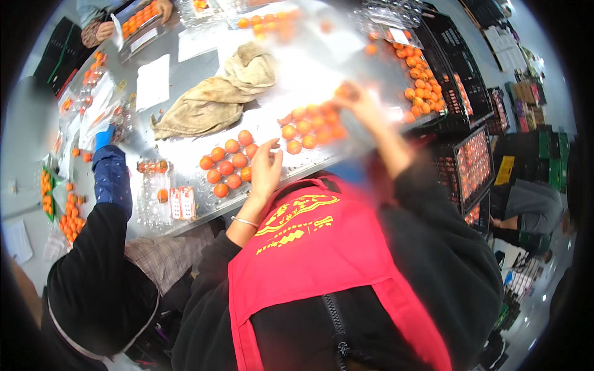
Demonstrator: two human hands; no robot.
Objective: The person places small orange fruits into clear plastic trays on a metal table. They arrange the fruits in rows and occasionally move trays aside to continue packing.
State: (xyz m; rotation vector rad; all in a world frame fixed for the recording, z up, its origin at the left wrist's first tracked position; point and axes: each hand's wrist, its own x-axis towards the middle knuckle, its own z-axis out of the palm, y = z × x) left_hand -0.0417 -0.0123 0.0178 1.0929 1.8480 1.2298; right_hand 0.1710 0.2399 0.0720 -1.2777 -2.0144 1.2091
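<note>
My left hand (267,168) is at the right end of a clear plastic tray of orange-red round fruits (226,167). Its thumb and fingers are apart, and some fingertips lie close to the end fruits; whether they touch is unclear. Over the far right corner of a second filled group of fruits (307,127) is my right hand (363,103). Its fingertips are closed on a dark reddish round fruit (347,91), blurred by glare. Both groups stand in rows near the front edge of the metal table (297,169).
A crumpled tan cloth (204,109) lies beyond the trays. Loose fruits (422,83) are heaped at right, beside black crates (473,162). At left, a co-worker's blue-sleeved arm (111,171) reaches over empty clear trays (155,199). Another person's hands (106,31) hold a filled tray at the far side.
</note>
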